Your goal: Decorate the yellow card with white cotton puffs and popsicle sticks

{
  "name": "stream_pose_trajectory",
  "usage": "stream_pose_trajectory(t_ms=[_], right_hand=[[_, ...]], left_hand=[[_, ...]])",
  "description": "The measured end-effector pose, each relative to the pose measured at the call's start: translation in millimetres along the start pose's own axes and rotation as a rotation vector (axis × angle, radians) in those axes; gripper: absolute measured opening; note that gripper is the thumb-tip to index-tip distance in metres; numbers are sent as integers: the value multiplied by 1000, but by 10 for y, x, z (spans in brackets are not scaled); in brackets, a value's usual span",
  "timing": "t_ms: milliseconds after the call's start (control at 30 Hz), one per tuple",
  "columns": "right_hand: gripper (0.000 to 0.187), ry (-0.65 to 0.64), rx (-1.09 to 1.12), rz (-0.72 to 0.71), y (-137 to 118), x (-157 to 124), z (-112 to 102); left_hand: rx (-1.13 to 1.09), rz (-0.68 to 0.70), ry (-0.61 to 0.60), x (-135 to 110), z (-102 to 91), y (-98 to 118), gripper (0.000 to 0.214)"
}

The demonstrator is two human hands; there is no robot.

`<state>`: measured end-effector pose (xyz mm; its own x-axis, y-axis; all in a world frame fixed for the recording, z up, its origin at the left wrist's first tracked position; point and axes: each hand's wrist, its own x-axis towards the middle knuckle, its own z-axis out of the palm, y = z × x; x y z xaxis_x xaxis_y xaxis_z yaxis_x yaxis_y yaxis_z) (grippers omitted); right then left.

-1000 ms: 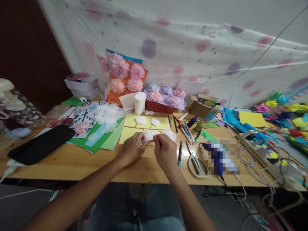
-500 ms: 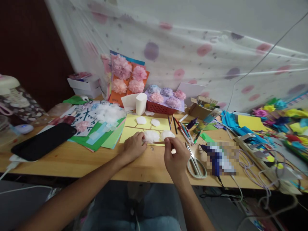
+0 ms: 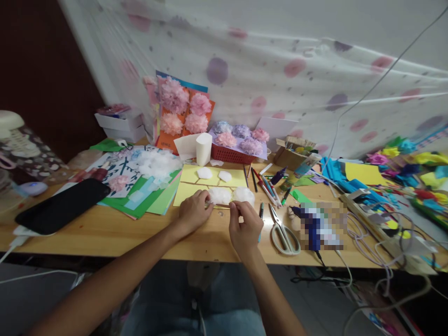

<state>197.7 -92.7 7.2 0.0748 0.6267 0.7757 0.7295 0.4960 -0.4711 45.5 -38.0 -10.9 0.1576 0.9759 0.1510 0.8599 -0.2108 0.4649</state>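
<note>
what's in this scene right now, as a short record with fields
left hand: beside the left fluffy white tuft
right hand: fingers bent, near the right tuft; grip contents unclear
yellow sheet: brown lines, two flat white pieces, two tufts
right side: scissors, markers
left side: black phone
behind sheet: red basket under paper flowers

Near middle: yellow card (image 3: 189,174) brown-lined, white fluffy tufts (image 3: 220,196) along its near edge. Left, a black phone (image 3: 63,206) and green sheets (image 3: 136,209); far side, pink paper flowers (image 3: 174,94) on orange card (image 3: 167,141) and a red basket (image 3: 228,155). Backdrop sheeting (image 3: 259,74) white, spotted pink and purple.
</note>
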Motion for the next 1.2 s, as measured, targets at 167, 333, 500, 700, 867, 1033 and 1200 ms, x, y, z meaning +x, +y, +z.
stream_pose_trajectory(t_ms=[167, 333, 500, 700, 867, 1033, 1200], right_hand=[[22, -62, -29, -2, 51, -2, 74], [25, -129, -56, -20, 93, 46, 84], [26, -187, -35, -16, 112, 126, 66], [19, 14, -14, -35, 60, 99, -78], [20, -10, -20, -34, 56, 52, -88], [22, -75, 4, -16, 79, 22, 20], [23, -103, -44, -33, 114, 38, 66]], left_hand=[[-9, 15, 10, -5, 7, -10, 11], [9, 22, 12, -22, -12, 10, 15], [43, 9, 7, -2, -19, 43, 17], [62, -10, -15, 28, 11, 29, 14], [65, -15, -2, 29, 30, 18, 15], [39, 8, -6, 35, 33, 2, 16], [34, -30, -14, 24, 17, 33, 15]])
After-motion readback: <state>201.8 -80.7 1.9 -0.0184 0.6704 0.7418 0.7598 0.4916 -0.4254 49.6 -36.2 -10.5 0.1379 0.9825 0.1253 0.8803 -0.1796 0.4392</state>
